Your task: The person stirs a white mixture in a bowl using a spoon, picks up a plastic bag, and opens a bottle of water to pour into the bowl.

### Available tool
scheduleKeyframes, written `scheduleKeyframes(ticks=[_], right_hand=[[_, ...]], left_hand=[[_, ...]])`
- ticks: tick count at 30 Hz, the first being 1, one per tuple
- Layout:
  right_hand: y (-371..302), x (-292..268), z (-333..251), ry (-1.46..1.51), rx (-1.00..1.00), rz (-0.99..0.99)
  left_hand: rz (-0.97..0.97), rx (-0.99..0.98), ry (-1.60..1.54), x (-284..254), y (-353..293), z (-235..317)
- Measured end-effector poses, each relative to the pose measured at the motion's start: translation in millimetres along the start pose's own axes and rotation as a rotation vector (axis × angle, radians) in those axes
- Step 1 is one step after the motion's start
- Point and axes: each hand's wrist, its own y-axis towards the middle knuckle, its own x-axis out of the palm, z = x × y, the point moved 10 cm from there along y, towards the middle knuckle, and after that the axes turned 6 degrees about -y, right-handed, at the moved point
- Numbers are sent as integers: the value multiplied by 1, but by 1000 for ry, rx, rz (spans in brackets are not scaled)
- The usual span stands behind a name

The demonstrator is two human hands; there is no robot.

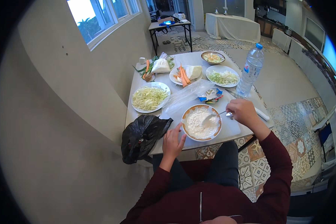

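Observation:
A white bowl with an orange-patterned rim (184, 128) sits near the table's front edge, holding a lumpy white floury mixture (198, 122). My right hand (243, 111) is closed on the handle of a metal spoon (221, 113), whose head dips into the mixture. At the bowl's left side lies my left hand (171, 143), fingers apart, its fingertips at or very near the rim. Under the bowl is a white cutting board (231, 128). Just beyond the bowl are a clear plastic bag (188, 98) and a small blue-and-white packet (211, 95).
A black plastic bag (142, 136) hangs over the left edge. A plate of shredded cabbage (149, 98), a plate of carrots (183, 76), another shredded-vegetable plate (223, 77) and a bowl (213, 58) stand farther back. At right are a tall water bottle (250, 71) and a white-handled knife (262, 114).

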Motion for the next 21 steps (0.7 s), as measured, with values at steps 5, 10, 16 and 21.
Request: scheduleKeyframes(ticks=[5,10,16,21], right_hand=[[-6,7,17,17,73,99],[-39,31,0,59,108,28],[-70,37,-33,343,356,-54],[-67,16,-37,455,405,-39]], left_hand=[[3,9,-13,1,1,2],[1,-1,-15,1,2,4],[-17,-22,-9,0,2,2],[-15,-21,-7,1,0,1]])
